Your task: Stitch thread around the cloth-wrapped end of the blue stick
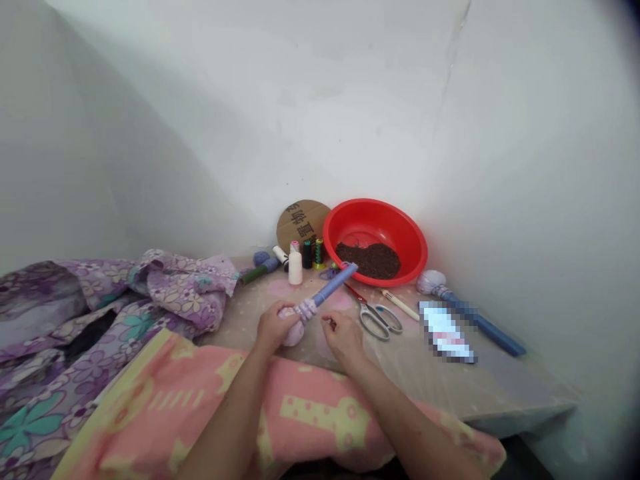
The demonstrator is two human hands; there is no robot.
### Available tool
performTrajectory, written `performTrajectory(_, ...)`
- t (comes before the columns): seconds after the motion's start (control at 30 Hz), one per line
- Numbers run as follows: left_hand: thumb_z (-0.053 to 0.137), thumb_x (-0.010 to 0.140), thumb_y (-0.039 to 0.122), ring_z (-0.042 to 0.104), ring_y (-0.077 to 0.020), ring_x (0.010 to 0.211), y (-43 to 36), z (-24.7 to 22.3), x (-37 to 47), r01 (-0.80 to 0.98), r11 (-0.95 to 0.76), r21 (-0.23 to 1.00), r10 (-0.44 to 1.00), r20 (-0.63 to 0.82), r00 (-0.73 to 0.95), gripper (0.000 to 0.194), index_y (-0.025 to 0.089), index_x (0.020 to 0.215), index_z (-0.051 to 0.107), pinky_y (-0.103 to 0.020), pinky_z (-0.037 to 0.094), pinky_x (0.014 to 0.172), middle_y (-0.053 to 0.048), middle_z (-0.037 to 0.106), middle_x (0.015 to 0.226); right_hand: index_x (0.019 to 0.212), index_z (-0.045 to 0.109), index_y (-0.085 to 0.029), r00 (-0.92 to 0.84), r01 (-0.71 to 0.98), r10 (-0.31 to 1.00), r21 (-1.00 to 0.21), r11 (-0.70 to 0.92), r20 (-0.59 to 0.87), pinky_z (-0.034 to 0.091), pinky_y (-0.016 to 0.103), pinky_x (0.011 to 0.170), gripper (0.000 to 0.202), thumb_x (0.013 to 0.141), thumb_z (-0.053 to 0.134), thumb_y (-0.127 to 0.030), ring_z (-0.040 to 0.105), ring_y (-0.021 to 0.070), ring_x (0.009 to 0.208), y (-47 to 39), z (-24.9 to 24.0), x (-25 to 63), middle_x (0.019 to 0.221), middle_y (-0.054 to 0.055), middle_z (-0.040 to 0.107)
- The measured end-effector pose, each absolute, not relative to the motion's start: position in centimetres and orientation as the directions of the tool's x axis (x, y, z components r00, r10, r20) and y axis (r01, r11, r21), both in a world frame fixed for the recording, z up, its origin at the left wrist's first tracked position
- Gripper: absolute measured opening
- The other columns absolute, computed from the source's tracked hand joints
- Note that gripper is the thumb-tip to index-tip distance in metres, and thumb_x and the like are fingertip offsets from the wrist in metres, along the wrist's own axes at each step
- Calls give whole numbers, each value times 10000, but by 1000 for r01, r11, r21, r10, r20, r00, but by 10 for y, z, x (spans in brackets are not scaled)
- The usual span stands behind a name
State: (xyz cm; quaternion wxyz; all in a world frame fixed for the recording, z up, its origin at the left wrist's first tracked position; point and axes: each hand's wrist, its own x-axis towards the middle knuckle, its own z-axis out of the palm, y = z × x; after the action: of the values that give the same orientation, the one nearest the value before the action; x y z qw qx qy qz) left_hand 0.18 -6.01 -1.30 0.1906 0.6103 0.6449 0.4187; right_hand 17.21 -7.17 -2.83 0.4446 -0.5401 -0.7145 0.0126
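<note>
My left hand (274, 329) is closed around the padded cloth head of a stick with a blue-purple handle (333, 288). White and lilac yarn (306, 307) is wound about the neck, just beyond my fingers. The handle slants up and to the right, its far tip in front of the red basin. Beside the wrapped neck, my right hand (343, 333) has its fingers curled together in a pinch. Whatever lies between those fingertips is too small to make out. Grey-handled scissors (375, 321) lie on the table to the right of this hand.
A red basin (419, 250) holds dark brown grains (375, 259). Thread spools (295, 265) and a cardboard disc (300, 223) are by the wall. At right lie a pen (400, 304), a blurred phone (446, 333) and another padded stick (480, 321). Flowered fabric (100, 333) is heaped at left.
</note>
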Motion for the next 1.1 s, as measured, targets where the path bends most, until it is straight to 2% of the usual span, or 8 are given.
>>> performTrajectory(0.1, 559, 567, 336, 570, -166, 711, -58, -18, 0, 434, -115, 893, 940, 239, -244, 332, 150, 834, 624, -236, 437, 615, -20, 639, 736, 747, 641, -209, -38, 729, 774, -512, 454, 632, 356, 233, 555, 199, 707, 449, -175, 566, 151, 625, -73, -27, 172, 705, 24, 653)
performTrajectory(0.2, 569, 551, 355, 564, -153, 641, -58, -21, 1, 225, -148, 963, 951, 201, -233, 363, 117, 820, 620, -227, 433, 556, -25, 630, 689, 747, 632, -203, -68, 714, 755, -497, 493, 652, 356, 239, 591, 191, 719, 445, -178, 555, 147, 646, -75, -27, 170, 716, 22, 641)
performTrajectory(0.3, 579, 544, 342, 553, -132, 602, -58, -24, 3, 68, -161, 985, 964, 172, -204, 346, 107, 796, 616, -216, 422, 537, -20, 624, 673, 731, 620, -197, -73, 715, 728, -473, 515, 682, 344, 247, 602, 173, 729, 447, -190, 539, 143, 634, -77, -28, 168, 688, 18, 622)
performTrajectory(0.43, 584, 533, 353, 547, -123, 577, -59, -26, 4, -15, -141, 990, 972, 135, -190, 350, 107, 781, 611, -215, 415, 529, -15, 617, 650, 725, 608, -187, -78, 707, 676, -437, 556, 733, 329, 252, 609, 170, 737, 438, -185, 532, 138, 637, -81, -27, 167, 663, 19, 606)
performTrajectory(0.6, 578, 534, 346, 548, -126, 581, -60, -25, 5, 40, -144, 989, 965, 149, -216, 336, 113, 774, 608, -212, 416, 524, -7, 612, 642, 761, 614, -190, -118, 715, 622, -369, 594, 774, 319, 265, 614, 200, 746, 416, -162, 529, 146, 646, -87, -22, 165, 644, 26, 596)
performTrajectory(0.8, 557, 554, 357, 558, -147, 641, -63, -22, 7, 298, -158, 942, 941, 235, -245, 328, 134, 786, 617, -224, 429, 563, -12, 619, 679, 862, 615, -188, -154, 757, 581, -282, 589, 799, 309, 280, 601, 235, 782, 395, -175, 534, 161, 653, -84, -21, 162, 649, 33, 602)
performTrajectory(0.97, 544, 589, 360, 564, -150, 673, -64, -24, 9, 472, -129, 872, 934, 266, -237, 300, 163, 802, 616, -231, 433, 595, -9, 626, 717, 812, 619, -195, -210, 798, 575, -201, 568, 791, 305, 296, 597, 228, 800, 392, -196, 526, 170, 638, -83, -20, 158, 640, 44, 595)
performTrajectory(1.1, 546, 601, 368, 567, -149, 683, -65, -25, 11, 545, -94, 833, 935, 262, -239, 286, 186, 810, 619, -233, 426, 606, -5, 631, 729, 782, 619, -185, -259, 823, 565, -126, 553, 783, 308, 302, 601, 209, 789, 411, -181, 512, 176, 630, -83, -17, 155, 647, 62, 585)
